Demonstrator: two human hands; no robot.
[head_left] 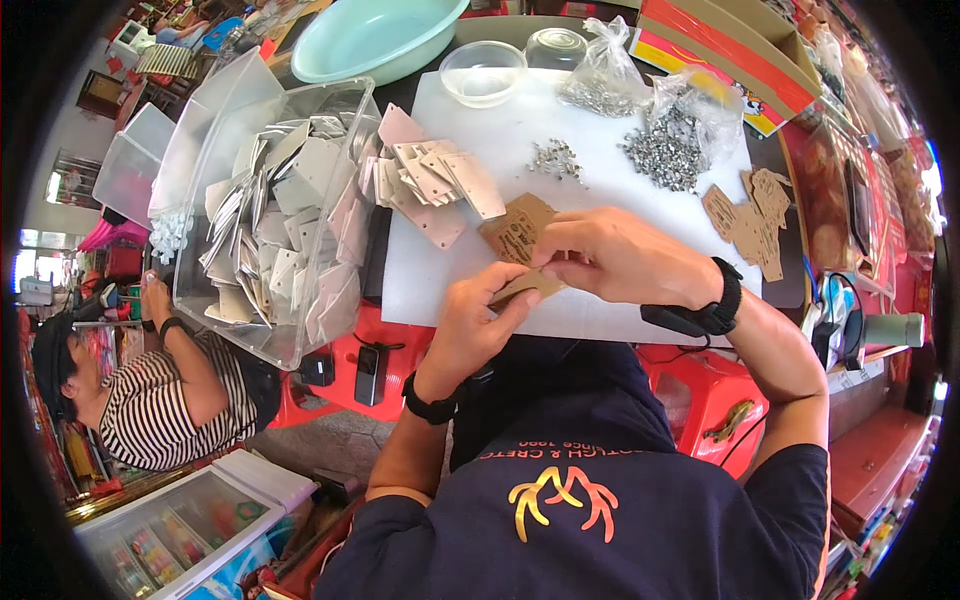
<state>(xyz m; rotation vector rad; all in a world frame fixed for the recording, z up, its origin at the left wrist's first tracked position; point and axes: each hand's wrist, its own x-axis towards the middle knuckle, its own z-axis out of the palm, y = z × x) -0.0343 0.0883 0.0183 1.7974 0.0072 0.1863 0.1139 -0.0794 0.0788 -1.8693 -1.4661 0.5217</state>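
Above the near edge of the white board (pixel 440 285), my left hand (pixel 475 320) grips a small brown cardboard tag (pixel 530 286) between thumb and fingers. The bent fingers of my right hand (pixel 625 258) pinch the same tag at its right end; any small part between those fingertips is hidden. Just beyond my hands lies a stack of printed brown cardboard tags (pixel 517 228). A small scatter of metal pieces (pixel 554 160) is farther out. To the left of the tags, pale cards with holes (pixel 440 180) are heaped loosely.
A clear plastic bin (pixel 290 345) full of pale cards stands left. Behind are a blue basin (pixel 375 45), a clear bowl (pixel 484 75) and a bag of metal pieces (pixel 605 75). More metal pieces (pixel 665 150) and brown tags (pixel 750 220) lie right. Another person (pixel 170 400) sits left.
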